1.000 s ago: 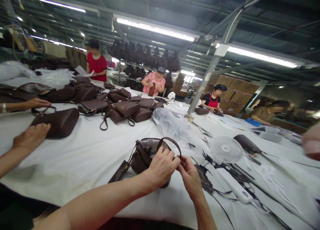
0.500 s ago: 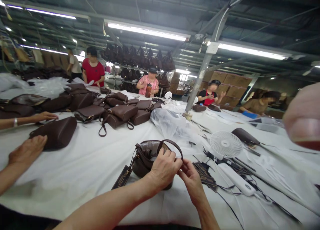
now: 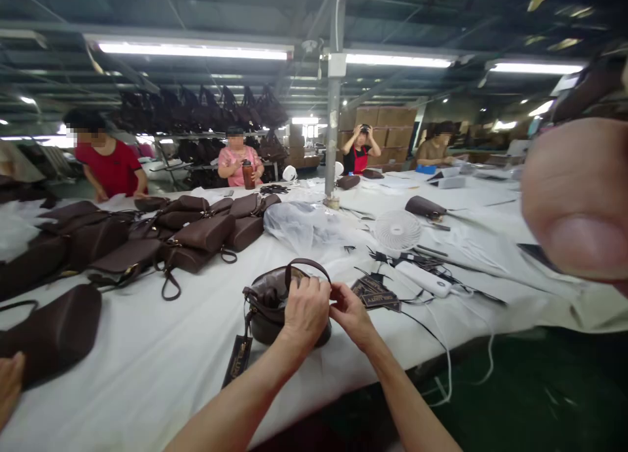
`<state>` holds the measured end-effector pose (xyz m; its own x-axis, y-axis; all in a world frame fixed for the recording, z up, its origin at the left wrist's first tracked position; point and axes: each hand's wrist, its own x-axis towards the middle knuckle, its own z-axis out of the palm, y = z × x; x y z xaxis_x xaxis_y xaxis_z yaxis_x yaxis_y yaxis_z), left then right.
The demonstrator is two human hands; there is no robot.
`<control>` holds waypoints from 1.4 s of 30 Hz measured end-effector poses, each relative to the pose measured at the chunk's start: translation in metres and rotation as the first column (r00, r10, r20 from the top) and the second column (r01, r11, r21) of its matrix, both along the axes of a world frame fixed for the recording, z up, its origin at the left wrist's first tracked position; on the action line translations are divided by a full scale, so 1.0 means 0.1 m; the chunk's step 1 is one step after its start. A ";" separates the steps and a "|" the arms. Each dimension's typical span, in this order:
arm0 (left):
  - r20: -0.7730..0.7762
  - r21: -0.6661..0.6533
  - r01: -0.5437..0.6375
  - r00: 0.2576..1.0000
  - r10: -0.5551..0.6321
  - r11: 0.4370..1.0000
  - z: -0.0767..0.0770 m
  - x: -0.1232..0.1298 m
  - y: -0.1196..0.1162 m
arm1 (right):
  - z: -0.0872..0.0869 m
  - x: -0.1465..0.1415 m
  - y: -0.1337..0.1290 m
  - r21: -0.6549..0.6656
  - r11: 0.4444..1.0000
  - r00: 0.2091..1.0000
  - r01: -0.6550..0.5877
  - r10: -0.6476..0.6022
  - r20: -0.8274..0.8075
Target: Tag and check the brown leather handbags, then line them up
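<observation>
A small dark brown handbag (image 3: 267, 324) stands on the white-covered table in front of me, its top open and a grey lining showing. My left hand (image 3: 308, 308) is closed on the bag's rim near the base of the looped strap (image 3: 314, 264). Against it, my right hand (image 3: 350, 313) pinches at the strap's right end; the fingertips and the exact spot they grip are partly hidden. A black hang tag (image 3: 238, 360) with gold lettering dangles from the bag's left side onto the cloth. More black tags (image 3: 375, 294) lie just beyond my right hand.
Brown bags (image 3: 201, 233) are heaped at left. A co-worker's hand (image 3: 10, 386) touches another bag (image 3: 69, 328). Clear plastic (image 3: 304, 226), a white fan (image 3: 397, 230), a power bank-like white device (image 3: 422, 278) and cords lie ahead. A post (image 3: 332, 125) rises mid-table. A large blurred fingertip (image 3: 574, 197) fills the right.
My view has swung right, so things shift left in the picture. Both hands stay at the bag's strap. The co-worker at left now shows only one hand on the bag.
</observation>
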<state>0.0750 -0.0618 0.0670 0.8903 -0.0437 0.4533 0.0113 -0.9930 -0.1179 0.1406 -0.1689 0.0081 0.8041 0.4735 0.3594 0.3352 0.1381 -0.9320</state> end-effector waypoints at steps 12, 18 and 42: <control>0.040 -0.130 -0.065 0.997 0.071 0.989 0.09 -0.06 0.21 | -0.04 0.09 0.28 -0.094 0.992 0.994 0.086 -0.079 0.077; 0.132 -0.189 -0.064 0.987 0.090 0.980 0.12 -0.12 0.42 | 0.04 0.09 0.26 -0.176 0.983 0.994 0.050 -0.031 0.108; 0.119 -0.417 0.060 0.993 -0.011 0.907 0.17 -0.37 0.41 | 0.22 0.28 -0.23 -0.379 0.924 0.981 0.047 0.028 0.191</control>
